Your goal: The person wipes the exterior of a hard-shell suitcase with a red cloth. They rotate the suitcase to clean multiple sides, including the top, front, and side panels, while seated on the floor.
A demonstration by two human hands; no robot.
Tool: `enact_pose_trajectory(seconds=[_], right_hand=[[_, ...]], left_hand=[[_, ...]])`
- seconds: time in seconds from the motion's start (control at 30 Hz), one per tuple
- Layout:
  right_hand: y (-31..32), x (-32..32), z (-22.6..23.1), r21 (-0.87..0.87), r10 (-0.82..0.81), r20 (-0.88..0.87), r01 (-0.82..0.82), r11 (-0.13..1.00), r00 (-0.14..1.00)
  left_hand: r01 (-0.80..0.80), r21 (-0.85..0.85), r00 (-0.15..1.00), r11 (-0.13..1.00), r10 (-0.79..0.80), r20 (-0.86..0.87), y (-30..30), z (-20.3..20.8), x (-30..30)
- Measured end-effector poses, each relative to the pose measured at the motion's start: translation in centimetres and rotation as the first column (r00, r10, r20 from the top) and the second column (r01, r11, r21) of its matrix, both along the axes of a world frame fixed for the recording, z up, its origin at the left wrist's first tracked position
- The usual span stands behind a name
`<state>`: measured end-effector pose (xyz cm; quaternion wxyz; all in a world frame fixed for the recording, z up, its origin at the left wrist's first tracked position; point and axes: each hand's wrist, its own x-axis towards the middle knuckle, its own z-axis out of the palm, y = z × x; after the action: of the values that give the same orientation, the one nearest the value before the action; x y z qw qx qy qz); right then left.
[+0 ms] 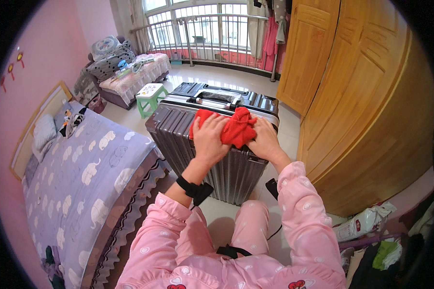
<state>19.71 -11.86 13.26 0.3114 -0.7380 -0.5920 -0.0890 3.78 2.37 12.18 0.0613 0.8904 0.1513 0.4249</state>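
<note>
A dark grey ribbed suitcase stands upright on the floor right in front of my legs, its carry handle lying along the top. Bunched on its near top edge is a red cloth. My left hand presses over the left part of the cloth, its fingers bent around the fabric. From the other side my right hand grips the cloth's right end, its fingertips partly hidden against the suitcase.
On the left is a bed with an elephant-print cover. Behind it stand a green and white stool and a sofa with things on it. A wooden wardrobe rises close on the right, with a white bag near its base.
</note>
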Motion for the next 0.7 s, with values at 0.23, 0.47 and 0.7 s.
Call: enact_pose_trajectory(seconds=[0.23, 0.47, 0.7], right_hand=[[-0.6, -1.1, -0.1, 0.083, -0.003, -0.003, 0.003, 0.997, 1.000], [0.7, -2.6, -0.5, 0.077, -0.051, 0.042, 0.048, 0.996, 0.998], [2.6, -5.2, -0.7, 0.140, -0.117, 0.023, 0.113, 0.984, 0.993]], left_hand=[[0.182, 0.128, 0.981, 0.975, -0.189, 0.046, 0.5, -0.2, -1.4], [0.175, 0.140, 0.984, 0.975, -0.175, -0.013, 6.0, 0.1, -3.5], [-0.123, -0.017, 0.991, 0.992, 0.123, 0.050, 4.6, -0.3, -0.9]])
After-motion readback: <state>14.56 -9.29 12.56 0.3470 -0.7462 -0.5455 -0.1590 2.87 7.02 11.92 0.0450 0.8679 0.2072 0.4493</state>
